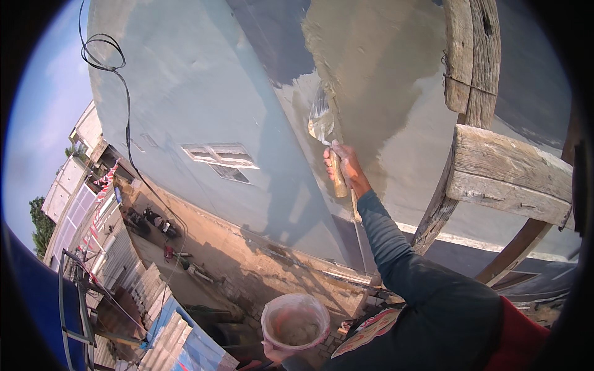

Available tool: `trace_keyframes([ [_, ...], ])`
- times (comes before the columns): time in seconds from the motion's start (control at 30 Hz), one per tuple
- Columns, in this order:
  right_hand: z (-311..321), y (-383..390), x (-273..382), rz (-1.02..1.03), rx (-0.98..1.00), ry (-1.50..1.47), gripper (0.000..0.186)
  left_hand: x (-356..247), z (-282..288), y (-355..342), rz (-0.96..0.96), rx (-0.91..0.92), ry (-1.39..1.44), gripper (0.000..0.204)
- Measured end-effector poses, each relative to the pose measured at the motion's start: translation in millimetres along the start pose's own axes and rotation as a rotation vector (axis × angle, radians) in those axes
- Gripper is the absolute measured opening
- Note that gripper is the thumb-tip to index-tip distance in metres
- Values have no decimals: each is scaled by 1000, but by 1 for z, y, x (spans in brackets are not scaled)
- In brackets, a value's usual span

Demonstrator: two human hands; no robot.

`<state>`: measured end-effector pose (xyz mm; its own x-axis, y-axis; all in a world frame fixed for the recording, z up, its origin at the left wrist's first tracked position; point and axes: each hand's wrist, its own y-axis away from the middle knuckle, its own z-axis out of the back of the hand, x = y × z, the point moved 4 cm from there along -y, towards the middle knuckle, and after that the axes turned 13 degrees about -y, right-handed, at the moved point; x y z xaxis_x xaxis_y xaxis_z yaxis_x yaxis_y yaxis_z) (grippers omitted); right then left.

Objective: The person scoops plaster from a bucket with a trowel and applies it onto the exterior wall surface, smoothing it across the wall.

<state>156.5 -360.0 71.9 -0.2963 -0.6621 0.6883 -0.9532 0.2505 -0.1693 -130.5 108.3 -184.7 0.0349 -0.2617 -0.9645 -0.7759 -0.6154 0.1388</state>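
Plaster (377, 68) coats part of the wall (424, 114); other patches look uncoated. Right hand (348, 166) grips a trowel (320, 116), left hand (276, 352) clasps a bucket (272, 316).

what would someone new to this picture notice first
The eye would likely land on the right hand, near centre, gripping a wooden-handled metal trowel at a grey-brown smeared plaster patch. At the bottom, the left hand holds a pale round bucket with grey mix inside. Weathered, squared wooden beams jut in at the right.
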Motion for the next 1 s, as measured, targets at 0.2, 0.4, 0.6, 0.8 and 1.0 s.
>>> trace_keyframes([
  [0.2, 2, 43, -5, -115, 70, -130, 38, -20, -27, 13, 39, 124, 145, 53],
  [0.4, 5, 30, 20, 135, -58, 184, 40, 8, -4, -2, -37, 34, -16, 56],
  [0.6, 16, 19, 6, 85, -78, 198, 42, -6, -17, 15, 76, 33, 86, 54],
  [0.8, 26, 22, -31, -8, -79, 24, 40, 10, -1, 3, 65, 103, 152, 49],
  [1.0, 22, 54, -67, -239, -3, -378, 40, 11, -13, -7, 101, 176, 126, 49],
])
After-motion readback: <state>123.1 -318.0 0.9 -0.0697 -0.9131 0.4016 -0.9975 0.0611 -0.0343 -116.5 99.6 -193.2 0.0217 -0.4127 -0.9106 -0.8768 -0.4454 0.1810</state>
